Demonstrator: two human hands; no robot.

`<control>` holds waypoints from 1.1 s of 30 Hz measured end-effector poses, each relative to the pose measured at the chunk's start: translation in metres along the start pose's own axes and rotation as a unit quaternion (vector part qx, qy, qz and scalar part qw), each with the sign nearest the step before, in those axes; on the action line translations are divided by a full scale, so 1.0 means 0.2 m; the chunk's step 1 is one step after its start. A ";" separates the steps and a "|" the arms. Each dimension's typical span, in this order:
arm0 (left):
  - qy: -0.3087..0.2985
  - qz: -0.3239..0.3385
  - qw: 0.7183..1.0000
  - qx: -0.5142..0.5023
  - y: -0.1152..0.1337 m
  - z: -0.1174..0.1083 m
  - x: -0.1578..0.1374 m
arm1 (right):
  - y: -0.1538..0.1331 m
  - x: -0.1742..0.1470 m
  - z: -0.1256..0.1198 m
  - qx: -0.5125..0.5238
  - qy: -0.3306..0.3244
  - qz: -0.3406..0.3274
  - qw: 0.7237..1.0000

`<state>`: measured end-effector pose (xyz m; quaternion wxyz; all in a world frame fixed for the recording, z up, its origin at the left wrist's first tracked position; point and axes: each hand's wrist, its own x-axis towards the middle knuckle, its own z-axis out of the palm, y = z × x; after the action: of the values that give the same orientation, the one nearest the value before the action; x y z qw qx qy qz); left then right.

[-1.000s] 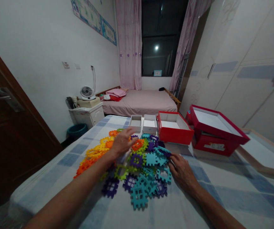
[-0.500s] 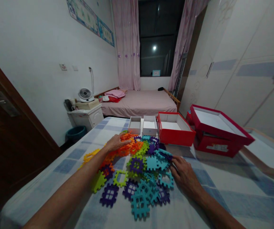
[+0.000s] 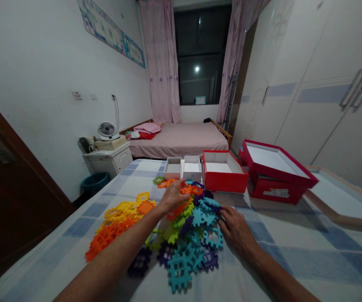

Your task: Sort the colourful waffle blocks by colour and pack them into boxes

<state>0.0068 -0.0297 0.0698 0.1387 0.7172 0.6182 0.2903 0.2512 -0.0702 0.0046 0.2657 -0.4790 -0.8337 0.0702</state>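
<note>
Several colourful interlocking plastic blocks (image 3: 179, 270) with toothed edges lie in a loose pile, some with window-like cut-outs. My left hand (image 3: 172, 196) reaches over the far part, thumb and fingers closed around some orange blocks (image 3: 193, 190). At the pile's right edge my right hand (image 3: 236, 224) rests low, fingers slightly bent and tips against a teal and purple cluster (image 3: 211, 203); no firm hold shows. Yellow blocks (image 3: 121, 212) and more orange blocks (image 3: 105, 235) lie left of my left forearm, which hides part of the pile. Green blocks (image 3: 181, 220) lie between my hands.
Two small white boxes (image 3: 172, 174) (image 3: 192, 175) and an open red box (image 3: 225, 183) stand behind the pile. Stacked dark red boxes (image 3: 275, 188) and a shallow light tray (image 3: 341, 221) are on the right. All rest on a checked cloth (image 3: 289, 243).
My left hand has moved right across the pile, and orange blocks have shifted right with it. Orange blocks by my left forearm now show. My right hand stays at the pile's edge.
</note>
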 end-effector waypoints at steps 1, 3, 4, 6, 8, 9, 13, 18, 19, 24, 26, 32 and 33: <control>0.001 0.017 1.000 0.002 0.05 0.01 -0.01 | 0.00 0.00 0.00 0.000 0.001 0.001 1.000; -0.009 0.073 0.997 0.008 0.15 0.01 -0.04 | 0.00 0.00 0.00 -0.002 0.004 0.002 1.000; -0.020 0.111 0.994 0.010 0.19 0.01 -0.06 | 0.00 0.00 0.00 -0.003 0.007 0.002 1.000; -0.036 0.183 0.982 0.013 0.24 -0.03 -0.10 | 0.00 0.00 0.01 -0.005 0.010 0.001 1.000; -0.026 0.212 0.976 0.026 0.22 -0.10 -0.17 | 0.00 0.00 0.01 -0.007 0.009 0.001 1.000; -0.012 0.204 0.978 0.043 0.18 -0.14 -0.21 | 0.00 0.00 0.01 -0.008 0.009 0.001 1.000; 0.041 0.032 0.985 0.164 -0.15 -0.34 -0.46 | 0.01 0.00 0.01 -0.014 0.006 -0.005 1.000; 0.059 -0.238 0.949 0.200 -0.58 -0.42 -0.81 | 0.01 0.01 0.01 -0.034 0.012 -0.010 0.999; 0.057 -0.240 0.951 0.186 -0.62 -0.41 -0.85 | 0.01 0.01 0.01 -0.038 0.014 -0.011 0.999; 0.085 -0.158 0.974 0.137 -0.59 -0.30 -0.84 | 0.02 0.00 0.02 -0.049 0.019 -0.017 0.998; 0.108 -0.117 0.981 0.108 -0.53 -0.25 -0.78 | 0.02 0.00 0.02 -0.049 0.018 -0.019 0.998; 0.159 -0.093 0.983 -0.019 -0.36 -0.14 -0.62 | 0.00 0.00 0.01 -0.052 0.010 -0.010 0.999; 0.165 -0.102 0.980 -0.036 -0.33 -0.13 -0.59 | 0.00 0.00 0.01 -0.049 0.006 -0.010 0.999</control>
<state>-0.0701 -0.1355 0.0239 0.0894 0.5866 0.6919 0.4114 0.2504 -0.0698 0.0026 0.2480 -0.4836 -0.8391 0.0234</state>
